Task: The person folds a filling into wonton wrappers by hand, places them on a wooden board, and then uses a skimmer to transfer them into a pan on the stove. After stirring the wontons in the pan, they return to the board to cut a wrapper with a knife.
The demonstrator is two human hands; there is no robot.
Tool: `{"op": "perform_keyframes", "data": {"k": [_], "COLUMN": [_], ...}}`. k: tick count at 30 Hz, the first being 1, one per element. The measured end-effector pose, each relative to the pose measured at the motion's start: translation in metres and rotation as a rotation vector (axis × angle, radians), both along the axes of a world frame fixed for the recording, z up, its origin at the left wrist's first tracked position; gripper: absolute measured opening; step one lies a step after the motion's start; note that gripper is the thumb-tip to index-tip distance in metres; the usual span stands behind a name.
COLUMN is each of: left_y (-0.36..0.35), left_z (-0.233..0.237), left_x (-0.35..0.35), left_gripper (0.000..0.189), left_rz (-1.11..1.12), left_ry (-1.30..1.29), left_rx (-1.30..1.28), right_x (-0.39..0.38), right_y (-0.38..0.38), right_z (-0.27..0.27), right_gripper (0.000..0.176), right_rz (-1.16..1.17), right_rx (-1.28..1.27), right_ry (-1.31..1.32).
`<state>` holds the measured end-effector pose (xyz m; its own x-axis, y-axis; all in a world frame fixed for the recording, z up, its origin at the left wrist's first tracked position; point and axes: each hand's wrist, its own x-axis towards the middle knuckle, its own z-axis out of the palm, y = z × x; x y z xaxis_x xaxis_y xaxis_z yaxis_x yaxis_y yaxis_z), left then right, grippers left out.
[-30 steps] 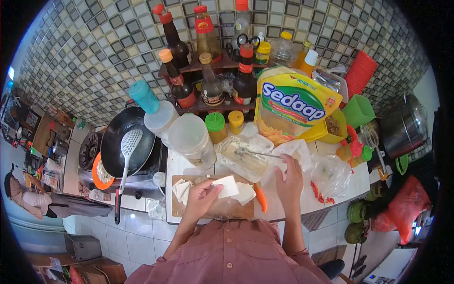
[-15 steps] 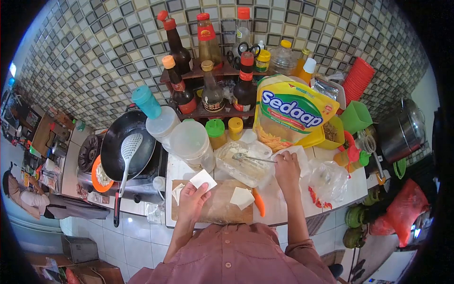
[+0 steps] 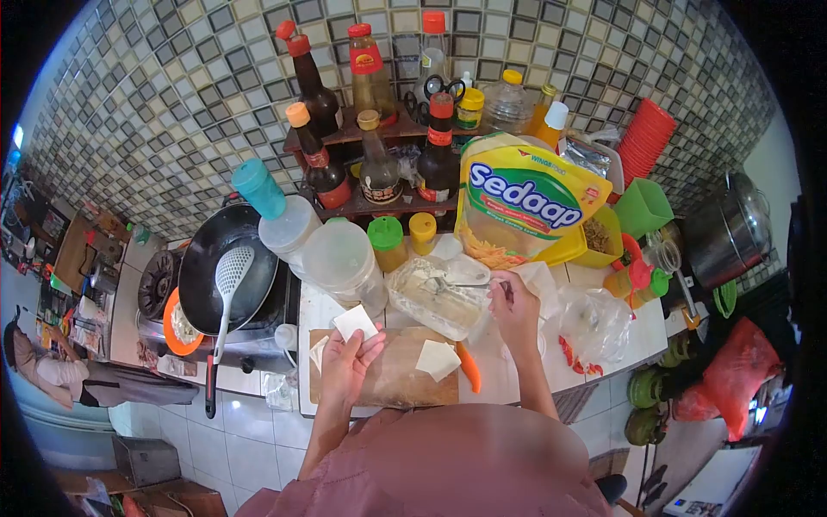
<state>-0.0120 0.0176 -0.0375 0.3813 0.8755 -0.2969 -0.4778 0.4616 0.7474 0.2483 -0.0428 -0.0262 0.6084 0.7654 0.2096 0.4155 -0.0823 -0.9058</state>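
My left hand [image 3: 347, 366] pinches a square white wrapper [image 3: 355, 323] above the left part of the wooden board [image 3: 392, 370]. My right hand [image 3: 515, 303] grips the handle end of a metal spoon [image 3: 469, 285]. The spoon's other end is in a clear plastic tub [image 3: 439, 310] with pale filling smeared inside. More white wrappers [image 3: 438, 360] lie on the right of the board, and a few [image 3: 317, 353] rest at its left edge. An orange-handled knife [image 3: 469, 368] lies beside the board.
A black wok [image 3: 228, 267] with a slotted spatula [image 3: 231, 280] sits at the left. Clear jars [image 3: 345, 263] and a Sedaap bag [image 3: 525, 202] stand behind the tub. A plastic bag [image 3: 599, 323] is at the right. Another person [image 3: 65, 366] is at the far left.
My right hand has shifted slightly left with the spoon, towards the tub. My left hand still holds the wrapper, a little further left. The whole view has shifted slightly.
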Motion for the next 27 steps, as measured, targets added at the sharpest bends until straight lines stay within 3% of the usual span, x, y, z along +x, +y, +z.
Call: {"op": "perform_keyframes", "data": {"k": [7,10,12,18,25,27], "left_y": [-0.001,-0.002,-0.004,-0.002,-0.002,-0.002], "left_z": [0.002,0.001,0.006,0.006,0.005,0.003], "left_x": [0.000,-0.002,0.001,0.003,0.003,0.002], "left_gripper": [0.026,0.025,0.024,0.021,0.023,0.025], "left_rz": [-0.070,-0.047,-0.020,-0.039,-0.057,-0.056], "left_ry": [0.057,0.102,0.132,0.232,0.271,0.272], "left_rx": [0.049,0.064,0.047,0.091,0.137,0.130], "right_x": [-0.009,-0.014,-0.014,-0.027,-0.032,-0.031], "right_y": [0.004,-0.003,-0.008,-0.008,0.007,0.012], "right_z": [0.002,0.013,0.017,0.019,-0.002,-0.004], "right_gripper": [0.013,0.011,0.011,0.006,0.005,0.009], "right_rz": [0.120,0.007,-0.023,0.027,0.044,0.035], "right_rx": [0.056,0.124,0.114,0.111,0.110,0.070], "right_ry": [0.087,-0.070,-0.346,-0.501,-0.291,-0.030]}}
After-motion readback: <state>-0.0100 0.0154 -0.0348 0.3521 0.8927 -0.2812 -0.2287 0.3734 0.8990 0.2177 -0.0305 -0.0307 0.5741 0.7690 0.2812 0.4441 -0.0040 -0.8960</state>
